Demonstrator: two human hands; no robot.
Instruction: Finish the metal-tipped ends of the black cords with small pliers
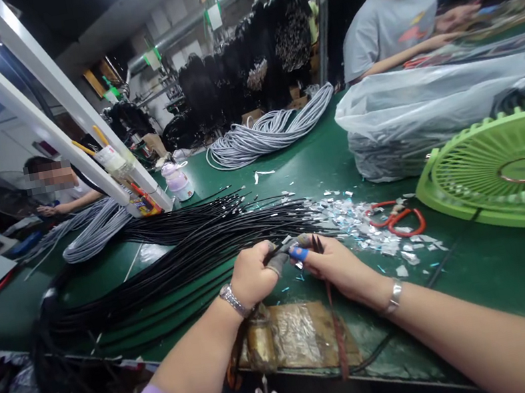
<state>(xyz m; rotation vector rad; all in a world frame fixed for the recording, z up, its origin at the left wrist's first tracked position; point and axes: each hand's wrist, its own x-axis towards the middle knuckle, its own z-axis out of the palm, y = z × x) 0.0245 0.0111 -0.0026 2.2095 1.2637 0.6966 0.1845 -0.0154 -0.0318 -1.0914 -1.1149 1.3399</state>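
Observation:
A thick bundle of black cables (185,251) lies across the green table (483,266), its ends pointing right. My left hand (252,274) is closed on one black cable near its tip, with grey finger cots on the fingertips. My right hand (331,264), one fingertip wrapped in blue, pinches the same cable end just to the right, and a dark slim tool sticks up between its fingers. Both hands meet above a taped brown pad (292,337) at the table's front edge.
Foil and paper scraps (353,221) and red-handled cutters (395,217) lie right of my hands. A green fan (506,170) and a plastic-wrapped bundle (410,109) sit right. Grey cable coils (271,130) lie behind. Other people work at back left and back right.

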